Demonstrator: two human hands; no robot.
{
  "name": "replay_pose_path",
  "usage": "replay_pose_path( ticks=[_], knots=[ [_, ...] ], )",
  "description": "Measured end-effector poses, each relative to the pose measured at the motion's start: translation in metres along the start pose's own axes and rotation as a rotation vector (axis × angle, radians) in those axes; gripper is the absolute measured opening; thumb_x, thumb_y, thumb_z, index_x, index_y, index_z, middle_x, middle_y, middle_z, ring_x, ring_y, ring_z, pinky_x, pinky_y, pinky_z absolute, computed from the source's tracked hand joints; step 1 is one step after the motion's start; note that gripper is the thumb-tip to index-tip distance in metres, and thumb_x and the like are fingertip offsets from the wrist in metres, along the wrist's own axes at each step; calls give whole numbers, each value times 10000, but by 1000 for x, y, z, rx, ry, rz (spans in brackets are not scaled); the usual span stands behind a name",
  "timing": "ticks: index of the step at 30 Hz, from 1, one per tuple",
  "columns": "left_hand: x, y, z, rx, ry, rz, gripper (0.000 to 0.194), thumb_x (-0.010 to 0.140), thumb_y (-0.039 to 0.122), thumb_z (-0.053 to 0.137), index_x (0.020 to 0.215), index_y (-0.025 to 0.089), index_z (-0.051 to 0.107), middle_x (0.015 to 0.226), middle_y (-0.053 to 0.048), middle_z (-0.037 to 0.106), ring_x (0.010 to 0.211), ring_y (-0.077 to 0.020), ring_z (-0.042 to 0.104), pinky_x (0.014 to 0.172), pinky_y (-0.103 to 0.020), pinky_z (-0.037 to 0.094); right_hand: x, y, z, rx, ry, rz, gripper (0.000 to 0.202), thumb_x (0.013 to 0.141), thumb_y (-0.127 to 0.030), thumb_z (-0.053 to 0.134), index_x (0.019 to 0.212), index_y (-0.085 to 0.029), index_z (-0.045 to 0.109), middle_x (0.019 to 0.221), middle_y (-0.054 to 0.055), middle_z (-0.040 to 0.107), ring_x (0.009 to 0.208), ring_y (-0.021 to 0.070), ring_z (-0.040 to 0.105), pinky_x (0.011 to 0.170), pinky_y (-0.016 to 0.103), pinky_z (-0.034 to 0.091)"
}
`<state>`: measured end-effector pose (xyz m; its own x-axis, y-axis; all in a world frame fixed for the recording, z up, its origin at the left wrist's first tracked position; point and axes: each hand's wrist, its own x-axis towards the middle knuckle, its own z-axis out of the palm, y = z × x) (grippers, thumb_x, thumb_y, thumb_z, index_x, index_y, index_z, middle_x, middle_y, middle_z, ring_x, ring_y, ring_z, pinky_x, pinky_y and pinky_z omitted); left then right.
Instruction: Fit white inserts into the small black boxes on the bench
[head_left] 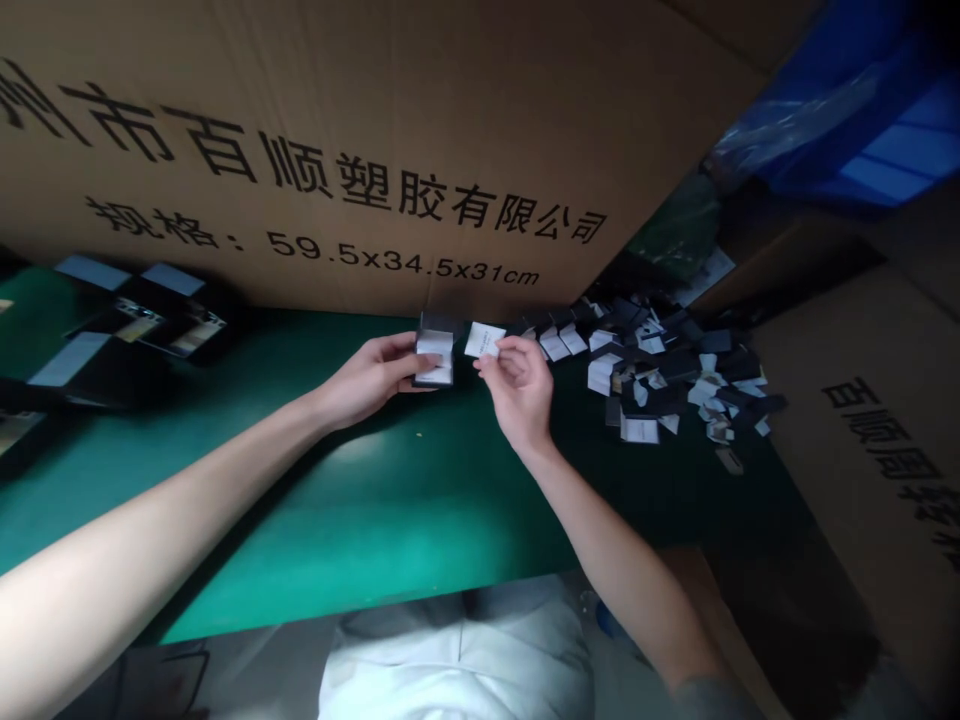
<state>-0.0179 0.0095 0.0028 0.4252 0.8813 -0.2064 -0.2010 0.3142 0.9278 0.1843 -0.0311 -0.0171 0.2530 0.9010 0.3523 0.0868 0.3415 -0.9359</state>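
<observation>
Left hand [369, 380] holds box [436, 344]; right [523, 390], card [482, 338].

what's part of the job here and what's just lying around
Part of the job, it seems:
- small open box in the left hand
- white card in the right hand
- likely the heap of small dark-and-white pieces on the right

Just lying about, it seems:
- big printed carton
- blue plastic

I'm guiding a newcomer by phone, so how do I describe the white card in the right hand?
Start at the big brown carton lettered in black beyond the green table. Near its lower edge, the right hand pinches the white card, beside the open dark box in the left hand. Unlike the white pieces heaped further right, it is held by fingertips.
</observation>
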Motion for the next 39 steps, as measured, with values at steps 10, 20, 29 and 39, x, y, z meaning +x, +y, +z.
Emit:
replay_pose_path(
  ticks=[10, 20, 29, 39],
  knots=[
    [-1, 2, 1, -23, 17, -27, 303, 843, 230, 880, 1139, 176, 838, 1153, -111, 837, 1032, -234, 802, 940, -325, 671, 5, 14, -5, -92, 7, -84, 283, 963, -396, 733, 1183, -250, 631, 938, 13, 733, 823, 157, 704, 779, 307, 589],
    [-1, 5, 3, -38, 5, -48, 289, 829, 199, 888, 1115, 197, 845, 1133, -74, 841, 1031, -206, 802, 935, -296, 672, 6, 11, -11, -239, 86, -283, 444, 1024, -349, 675, 1408, -239, 480, 1040, 54, 734, 845, 159, 728, 740, 280, 591],
    [-2, 0, -5, 109, -116, 12, 562, 757, 326, 973, 1281, 239, 787, 1259, -81, 804, 1107, -217, 762, 933, -284, 635, 4, -2, -12, -507, -47, -575, 198, 1081, -242, 574, 1209, -229, 724, 1104, 86, 785, 1028, 204, 739, 937, 358, 626],
    [-5, 3, -3, 406, -202, 93, 728, 769, 416, 952, 1413, 200, 690, 1317, -116, 776, 1173, -278, 735, 1037, -382, 599, -4, -8, -7, -526, -30, -710, 180, 1043, -155, 646, 1150, -231, 770, 1014, 65, 814, 923, 177, 766, 862, 312, 659]
  ],
)
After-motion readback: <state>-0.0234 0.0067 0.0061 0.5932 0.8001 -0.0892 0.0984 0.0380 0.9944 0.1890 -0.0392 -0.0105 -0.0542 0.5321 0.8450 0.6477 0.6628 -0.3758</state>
